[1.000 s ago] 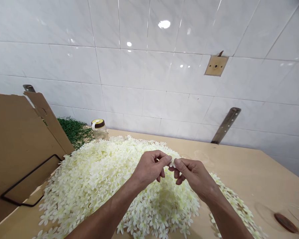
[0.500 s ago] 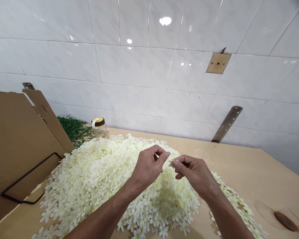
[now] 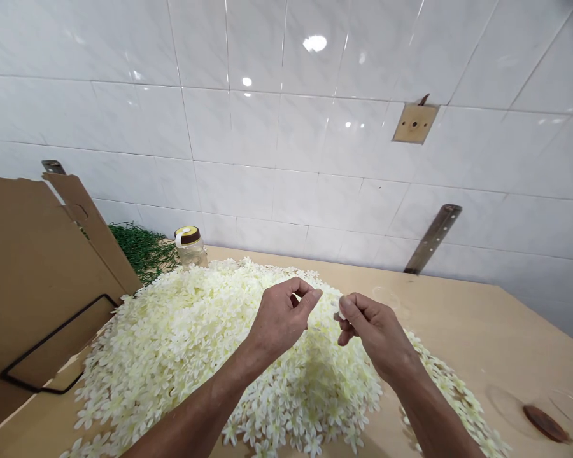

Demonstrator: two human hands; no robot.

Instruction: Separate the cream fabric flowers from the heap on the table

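Note:
A big heap of small cream-white artificial flowers (image 3: 191, 343) covers the wooden table (image 3: 482, 331). Both my hands hover above the heap's middle. My right hand (image 3: 375, 334) pinches one small white flower (image 3: 341, 308) between thumb and forefinger. My left hand (image 3: 279, 318) is a short gap to its left, thumb and forefinger pressed together in a pinch; whether anything is in it I cannot make out.
A cardboard box flap (image 3: 33, 280) with a black wire frame (image 3: 52, 346) stands at the left. Behind the heap are green plastic stems (image 3: 141, 248) and a clear jar with a brown-and-yellow lid (image 3: 190, 245). A brown lid (image 3: 547, 423) lies at the right. A white tiled wall (image 3: 286, 127) is behind.
My hands, which met over one flower a second ago, have drawn apart. The flower stays in my right hand, and both hands have risen slightly.

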